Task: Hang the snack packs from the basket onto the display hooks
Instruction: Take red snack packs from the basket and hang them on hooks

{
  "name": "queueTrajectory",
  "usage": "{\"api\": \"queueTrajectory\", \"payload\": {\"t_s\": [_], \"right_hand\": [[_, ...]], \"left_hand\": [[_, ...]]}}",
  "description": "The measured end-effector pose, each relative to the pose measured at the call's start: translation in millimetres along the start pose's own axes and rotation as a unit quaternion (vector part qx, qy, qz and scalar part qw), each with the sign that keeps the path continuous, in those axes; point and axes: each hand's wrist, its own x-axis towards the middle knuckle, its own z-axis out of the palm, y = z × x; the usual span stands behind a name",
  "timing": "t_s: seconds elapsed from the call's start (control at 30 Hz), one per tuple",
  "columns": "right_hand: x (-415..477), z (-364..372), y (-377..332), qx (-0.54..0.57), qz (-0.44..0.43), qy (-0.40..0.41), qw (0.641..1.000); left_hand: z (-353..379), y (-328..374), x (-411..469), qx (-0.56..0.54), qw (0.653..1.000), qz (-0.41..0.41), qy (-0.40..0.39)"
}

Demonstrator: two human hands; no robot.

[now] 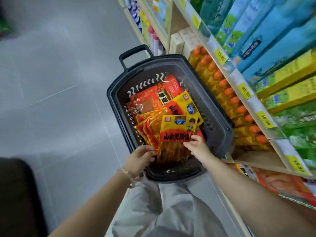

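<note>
Lying on top of the heap, a yellow snack pack [177, 129] is showing a red band of black characters, a cartoon face and a clear lower half filled with brownish strips. Your right hand [198, 145] is pinching its lower corner, while your left hand [140, 158] is gripping the edge of the red-and-yellow packs [150, 134] fanned out beside it. All of them are sitting inside the dark slotted basket [213, 106], just beside the shelf [239, 79] of orange-capped yellow packets [227, 100].
</note>
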Motion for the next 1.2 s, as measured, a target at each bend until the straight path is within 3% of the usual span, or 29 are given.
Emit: {"api": "queueTrajectory", "payload": {"t_s": [0.1, 0.37, 0.5, 0.6, 0.73, 0.83, 0.93, 1.07, 1.2], "right_hand": [[32.9, 8.6, 10.2, -0.032, 0.039, 0.021, 0.999], [77.1, 30.6, 30.7, 0.086, 0.136, 0.074, 0.984], [63.3, 31.6, 23.0, -0.064, 0.056, 0.099, 0.991], [45.4, 30.4, 9.6, 0.003, -0.004, 0.077, 0.997], [25.3, 28.7, -11.9, 0.055, -0.025, 0.115, 0.992], [13.0, 31.6, -31.7, 0.108, -0.016, 0.124, 0.986], [3.0, 40.7, -49.5, 0.150, -0.031, 0.074, 0.985], [2.3, 46.8, -69.9, 0.172, -0.031, 0.041, 0.984], [16.1, 48.5, -69.5, 0.263, 0.039, 0.033, 0.963]], "left_hand": [[-7.8, 7.8, 26.6, 0.036, 0.999, 0.005, -0.024], [-30.4, 23.6, 63.1, 0.048, 0.996, -0.004, -0.076], [-33.4, 29.4, 71.1, 0.059, 0.996, 0.000, -0.070], [-34.0, 35.0, 75.4, 0.070, 0.996, 0.010, -0.054], [-38.1, 45.6, 78.5, 0.104, 0.993, 0.046, -0.022], [-40.0, 57.8, 82.4, 0.102, 0.993, 0.026, -0.049], [-40.6, 71.3, 85.7, 0.114, 0.989, -0.010, -0.089], [-42.4, 84.5, 88.9, 0.121, 0.992, 0.021, -0.029], [-55.4, 97.9, 98.4, 0.147, 0.985, 0.077, 0.053]]}}
